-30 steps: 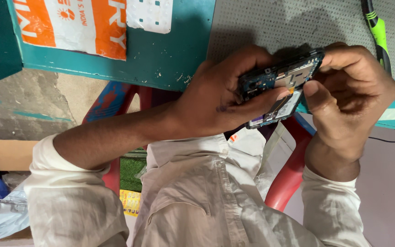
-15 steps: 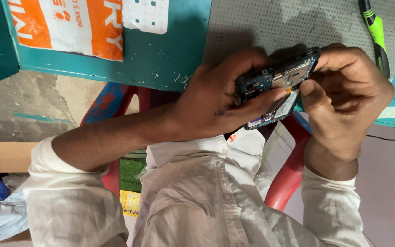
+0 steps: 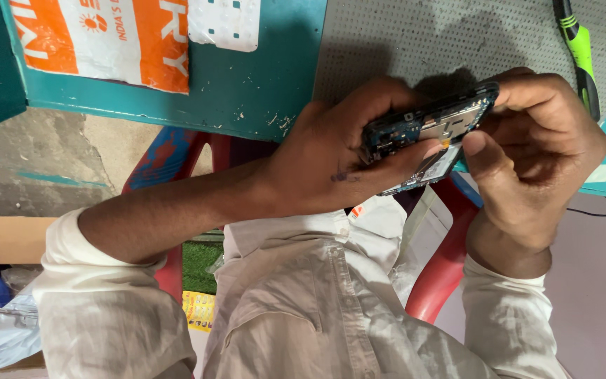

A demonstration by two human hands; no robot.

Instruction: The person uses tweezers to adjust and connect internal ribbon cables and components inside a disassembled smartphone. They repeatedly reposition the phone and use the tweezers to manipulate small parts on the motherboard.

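I see the teal bench (image 3: 247,91) up top, w/ a grey perforated mat (image 3: 401,42) on it. An orange-and-white packet (image 3: 99,38) and a white plastic piece (image 3: 224,21) lie at the bench's left; a green-handled tool (image 3: 578,49) lies on the mat at right. Red chair (image 3: 443,267) below.

Both hands hold an opened phone body (image 3: 429,130) in the air at the bench edge, back cover off, circuit board exposed. So I judge disassembly is partway; no loose parts visible, and what's left I can't tell.

Left hand (image 3: 331,161) fingers closed round the phone's left end. Right hand (image 3: 534,154) fingers curled on the right end, thumb (image 3: 482,151) pressing its underside. Fingers hide much of the board.
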